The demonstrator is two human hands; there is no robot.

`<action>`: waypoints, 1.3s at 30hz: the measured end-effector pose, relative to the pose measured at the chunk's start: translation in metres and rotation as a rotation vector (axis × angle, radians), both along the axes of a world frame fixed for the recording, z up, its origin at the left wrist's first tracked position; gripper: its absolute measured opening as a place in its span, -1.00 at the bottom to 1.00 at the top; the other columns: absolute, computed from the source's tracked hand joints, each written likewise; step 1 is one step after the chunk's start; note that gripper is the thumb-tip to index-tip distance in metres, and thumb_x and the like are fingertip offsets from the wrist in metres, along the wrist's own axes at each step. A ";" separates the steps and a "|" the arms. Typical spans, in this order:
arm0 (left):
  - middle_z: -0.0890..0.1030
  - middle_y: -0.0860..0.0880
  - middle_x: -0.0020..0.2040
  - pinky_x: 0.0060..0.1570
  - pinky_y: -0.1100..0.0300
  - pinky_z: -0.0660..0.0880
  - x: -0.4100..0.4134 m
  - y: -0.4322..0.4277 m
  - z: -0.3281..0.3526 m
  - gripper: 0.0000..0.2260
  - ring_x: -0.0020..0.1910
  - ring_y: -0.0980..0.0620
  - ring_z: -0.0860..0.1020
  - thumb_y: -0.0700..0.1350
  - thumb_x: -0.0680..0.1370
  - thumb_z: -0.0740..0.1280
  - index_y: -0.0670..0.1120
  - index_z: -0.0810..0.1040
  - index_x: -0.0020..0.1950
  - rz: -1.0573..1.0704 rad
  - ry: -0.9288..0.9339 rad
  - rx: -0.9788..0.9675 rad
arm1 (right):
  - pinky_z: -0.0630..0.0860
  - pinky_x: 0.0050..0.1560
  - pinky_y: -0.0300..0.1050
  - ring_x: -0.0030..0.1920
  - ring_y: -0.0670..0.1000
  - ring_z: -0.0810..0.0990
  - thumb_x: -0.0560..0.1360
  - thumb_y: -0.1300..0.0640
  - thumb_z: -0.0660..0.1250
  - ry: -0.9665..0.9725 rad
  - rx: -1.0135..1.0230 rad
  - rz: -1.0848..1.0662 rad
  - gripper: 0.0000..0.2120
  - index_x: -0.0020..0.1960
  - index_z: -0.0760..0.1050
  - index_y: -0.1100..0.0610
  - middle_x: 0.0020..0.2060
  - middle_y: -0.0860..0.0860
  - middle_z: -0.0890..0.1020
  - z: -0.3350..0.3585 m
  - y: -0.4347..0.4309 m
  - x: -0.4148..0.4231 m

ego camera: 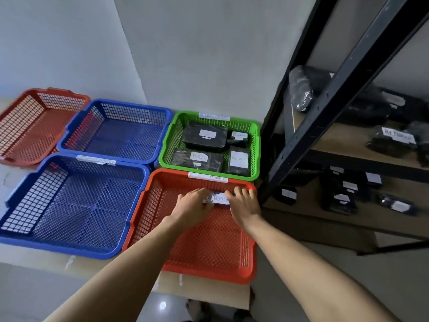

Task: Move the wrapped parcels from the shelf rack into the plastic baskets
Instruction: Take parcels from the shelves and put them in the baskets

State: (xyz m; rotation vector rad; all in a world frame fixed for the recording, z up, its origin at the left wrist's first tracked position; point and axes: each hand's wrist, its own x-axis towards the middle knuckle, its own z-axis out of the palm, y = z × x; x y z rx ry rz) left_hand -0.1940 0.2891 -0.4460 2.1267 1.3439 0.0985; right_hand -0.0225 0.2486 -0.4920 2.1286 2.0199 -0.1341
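L hand (192,205) & R hand (244,205) hold a parcel (219,198) w/ curled fingers (202,193) in near red basket (209,273); next, prob. let go & go back to rack (348,77).

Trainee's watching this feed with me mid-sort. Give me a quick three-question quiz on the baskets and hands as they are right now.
1. How many wrapped parcels lie in the green basket?
2. True or false: the left hand and right hand both hold one parcel labelled RETURN.
3. Which basket is that parcel being held in?
A. near blue basket
B. green basket
C. near red basket, tagged OVERDUE

Key: 1. four; 2. true; 3. C.
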 end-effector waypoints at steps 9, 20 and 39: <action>0.56 0.09 0.19 0.13 0.00 0.30 -0.001 0.002 0.003 -0.76 0.13 0.04 0.53 0.03 0.55 0.28 0.03 0.49 0.20 -0.056 0.007 0.026 | 0.19 0.38 0.18 0.27 0.15 0.43 0.52 0.06 0.35 0.090 -0.013 0.015 -0.61 0.32 0.38 0.09 0.22 0.08 0.49 0.015 -0.005 0.006; 0.56 0.12 0.12 0.16 -0.01 0.30 0.000 -0.025 0.050 -0.78 0.12 0.04 0.52 0.05 0.56 0.24 0.07 0.51 0.17 -0.090 -0.001 0.206 | 0.03 0.47 0.16 0.53 0.07 0.10 0.56 -0.08 0.29 0.282 0.005 -0.051 -0.40 0.53 0.19 -0.01 0.49 0.05 0.25 0.083 -0.062 0.066; 0.61 -0.08 0.16 0.23 -0.04 0.40 0.213 -0.174 0.223 -0.62 0.15 -0.16 0.54 0.05 0.52 0.34 -0.01 0.49 0.31 -0.204 -0.156 0.548 | -0.08 0.49 0.21 0.54 0.04 0.09 0.56 -0.15 0.26 0.189 0.169 -0.092 -0.40 0.53 0.17 -0.07 0.51 0.02 0.25 0.264 -0.231 0.249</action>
